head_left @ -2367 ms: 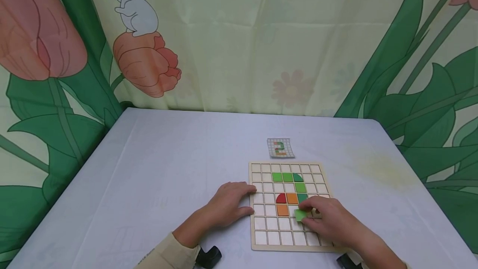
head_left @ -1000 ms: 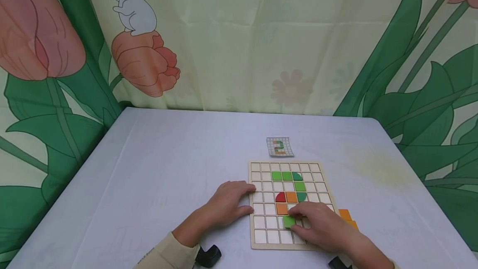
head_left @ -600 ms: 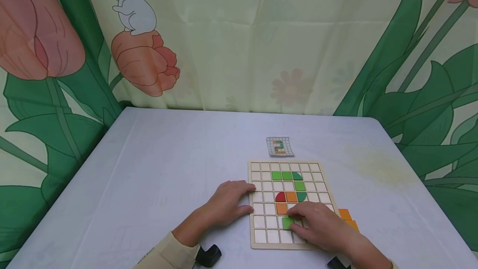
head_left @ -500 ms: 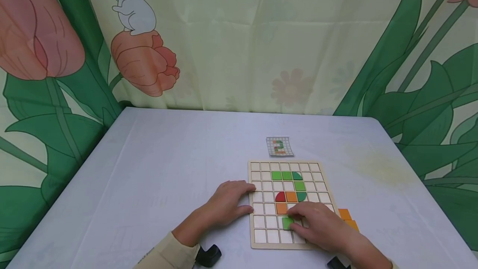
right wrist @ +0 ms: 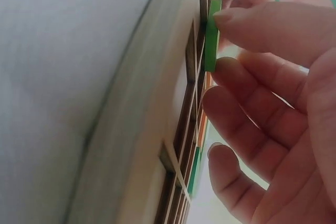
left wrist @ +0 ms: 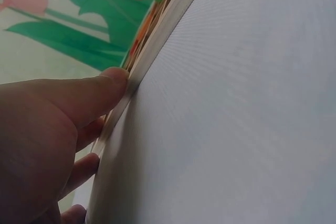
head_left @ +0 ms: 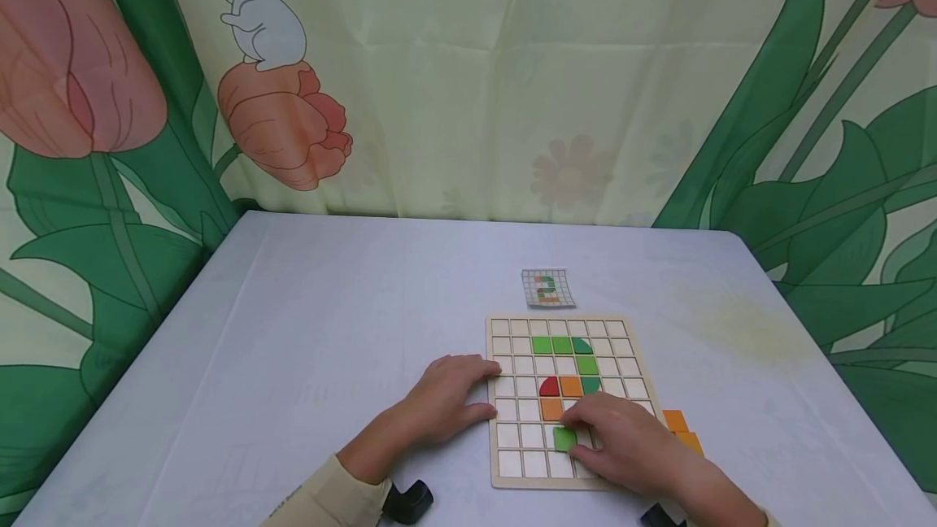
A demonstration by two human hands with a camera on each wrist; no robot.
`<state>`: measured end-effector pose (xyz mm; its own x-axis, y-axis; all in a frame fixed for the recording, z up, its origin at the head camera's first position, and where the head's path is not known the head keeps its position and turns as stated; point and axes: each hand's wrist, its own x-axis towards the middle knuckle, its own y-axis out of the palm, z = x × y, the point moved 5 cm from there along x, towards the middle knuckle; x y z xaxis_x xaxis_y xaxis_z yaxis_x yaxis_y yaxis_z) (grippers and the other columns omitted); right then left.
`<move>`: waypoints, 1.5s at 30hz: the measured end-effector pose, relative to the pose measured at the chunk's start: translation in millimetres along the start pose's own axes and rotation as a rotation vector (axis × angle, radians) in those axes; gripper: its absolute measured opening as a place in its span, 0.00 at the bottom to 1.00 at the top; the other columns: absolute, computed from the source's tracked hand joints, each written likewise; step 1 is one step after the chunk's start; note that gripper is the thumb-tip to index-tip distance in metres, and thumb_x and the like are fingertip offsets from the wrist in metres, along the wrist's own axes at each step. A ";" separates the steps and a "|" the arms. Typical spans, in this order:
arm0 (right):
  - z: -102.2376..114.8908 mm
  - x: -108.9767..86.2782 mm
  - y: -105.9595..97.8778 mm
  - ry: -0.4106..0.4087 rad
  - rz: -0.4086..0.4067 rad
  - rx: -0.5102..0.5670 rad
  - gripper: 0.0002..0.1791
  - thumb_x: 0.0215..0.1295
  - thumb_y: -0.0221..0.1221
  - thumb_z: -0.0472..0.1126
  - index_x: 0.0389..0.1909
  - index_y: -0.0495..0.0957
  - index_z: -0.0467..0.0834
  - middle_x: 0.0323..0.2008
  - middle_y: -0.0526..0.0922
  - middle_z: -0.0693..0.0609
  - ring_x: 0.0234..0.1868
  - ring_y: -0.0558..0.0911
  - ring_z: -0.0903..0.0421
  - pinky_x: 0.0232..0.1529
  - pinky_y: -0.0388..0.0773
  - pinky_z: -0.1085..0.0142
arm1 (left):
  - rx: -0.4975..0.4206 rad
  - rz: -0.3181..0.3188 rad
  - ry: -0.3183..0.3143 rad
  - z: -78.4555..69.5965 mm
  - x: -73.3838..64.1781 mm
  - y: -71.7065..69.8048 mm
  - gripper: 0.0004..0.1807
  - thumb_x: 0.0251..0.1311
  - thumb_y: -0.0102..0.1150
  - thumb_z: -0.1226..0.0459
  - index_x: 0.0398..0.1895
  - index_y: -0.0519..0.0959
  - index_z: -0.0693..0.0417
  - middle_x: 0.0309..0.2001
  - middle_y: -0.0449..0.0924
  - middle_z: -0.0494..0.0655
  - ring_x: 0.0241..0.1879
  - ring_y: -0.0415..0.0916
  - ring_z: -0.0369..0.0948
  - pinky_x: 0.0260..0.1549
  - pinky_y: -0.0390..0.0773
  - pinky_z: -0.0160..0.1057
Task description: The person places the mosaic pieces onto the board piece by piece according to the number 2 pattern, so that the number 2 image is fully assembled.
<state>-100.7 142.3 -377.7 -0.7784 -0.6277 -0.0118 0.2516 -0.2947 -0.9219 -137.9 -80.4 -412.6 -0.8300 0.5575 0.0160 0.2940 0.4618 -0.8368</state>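
Note:
A wooden grid board point(head_left: 538, 481) lies on the table, with several coloured tiles set in its cells. Thumb and fingertips of my right hand point(head_left: 622, 439) pinch a green square tile point(head_left: 564, 439) low over the board, just below an orange tile point(head_left: 552, 409). In the right wrist view, that green tile point(right wrist: 212, 38) stands on edge between thumb and forefinger, close above the grid bars. My left hand point(head_left: 446, 401) touches the board's left edge with thumb and forefinger; the left wrist view has the thumb point(left wrist: 100, 90) against the wooden rim.
Beyond the board lies a small pattern card point(head_left: 548, 289) with a coloured shape on a grid. Orange tiles point(head_left: 681, 427) lie by the board's right side, partly hidden by my right forearm. A printed curtain point(head_left: 454, 104) hangs behind the table point(head_left: 351, 283).
My right hand has carried the green tile left and slightly nearer, uncovering orange tiles at the right. In the last half second it has hardly moved. My left hand stays put.

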 end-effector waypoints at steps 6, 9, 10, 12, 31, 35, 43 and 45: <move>1.3 3.1 1.3 0.008 0.011 -0.014 0.10 0.61 0.69 0.46 0.43 0.83 0.53 0.40 0.80 0.67 0.44 0.79 0.61 0.48 0.79 0.58 | 0.000 -0.002 0.001 0.3 0.1 0.7 0.28 0.62 0.68 0.57 0.65 0.74 0.51 0.61 0.76 0.44 0.66 0.68 0.45 0.64 0.65 0.53; 2.3 4.5 1.3 0.011 0.007 -0.022 0.10 0.61 0.69 0.46 0.42 0.83 0.53 0.39 0.80 0.68 0.42 0.78 0.62 0.47 0.80 0.59 | 0.001 -0.004 0.003 0.3 -0.1 0.5 0.28 0.62 0.68 0.57 0.65 0.75 0.51 0.61 0.77 0.44 0.65 0.68 0.45 0.64 0.64 0.53; 2.9 4.8 1.1 0.010 0.004 -0.023 0.09 0.61 0.69 0.45 0.42 0.83 0.53 0.39 0.80 0.68 0.42 0.78 0.62 0.46 0.80 0.59 | 0.001 -0.004 0.004 0.2 -0.2 0.5 0.28 0.62 0.68 0.57 0.65 0.75 0.51 0.61 0.77 0.44 0.65 0.68 0.45 0.64 0.64 0.53; 3.5 5.5 1.1 0.011 0.002 -0.025 0.09 0.61 0.69 0.45 0.42 0.83 0.53 0.38 0.80 0.68 0.41 0.78 0.63 0.46 0.80 0.59 | 0.002 -0.006 0.008 -0.1 -0.3 0.1 0.28 0.62 0.69 0.57 0.65 0.75 0.51 0.61 0.77 0.44 0.65 0.69 0.45 0.64 0.65 0.53; 5.0 8.6 2.4 0.054 0.049 0.018 0.08 0.62 0.68 0.44 0.42 0.83 0.52 0.39 0.79 0.69 0.43 0.77 0.62 0.49 0.79 0.58 | 0.009 -0.002 0.005 -0.6 -0.5 -0.7 0.28 0.63 0.68 0.56 0.65 0.75 0.51 0.61 0.77 0.44 0.66 0.68 0.45 0.65 0.65 0.53; 5.8 8.9 3.4 0.059 0.073 0.040 0.09 0.63 0.68 0.44 0.43 0.83 0.52 0.39 0.80 0.68 0.43 0.78 0.61 0.50 0.79 0.55 | 0.009 0.001 0.004 -1.2 -0.5 -1.0 0.28 0.63 0.68 0.56 0.65 0.74 0.51 0.61 0.77 0.44 0.66 0.68 0.45 0.65 0.65 0.53; 6.5 11.2 3.8 0.076 0.090 0.033 0.10 0.62 0.68 0.43 0.44 0.83 0.51 0.40 0.80 0.67 0.43 0.78 0.61 0.51 0.79 0.54 | 0.004 0.001 -0.006 -0.2 -0.4 -0.8 0.28 0.63 0.68 0.55 0.65 0.75 0.51 0.61 0.77 0.44 0.66 0.68 0.45 0.65 0.64 0.54; 6.5 11.3 3.8 0.075 0.089 0.030 0.10 0.62 0.69 0.43 0.44 0.83 0.51 0.39 0.80 0.67 0.43 0.78 0.61 0.51 0.79 0.54 | 0.003 0.000 -0.007 0.3 -0.2 -0.4 0.28 0.63 0.67 0.55 0.65 0.75 0.51 0.61 0.77 0.44 0.67 0.67 0.45 0.66 0.63 0.54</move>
<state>-104.8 129.4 -378.9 -0.7926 -0.5971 -0.1234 0.3382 -0.2623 -0.9038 -137.9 -80.9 -412.5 -0.8333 0.5527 0.0117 0.2928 0.4593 -0.8386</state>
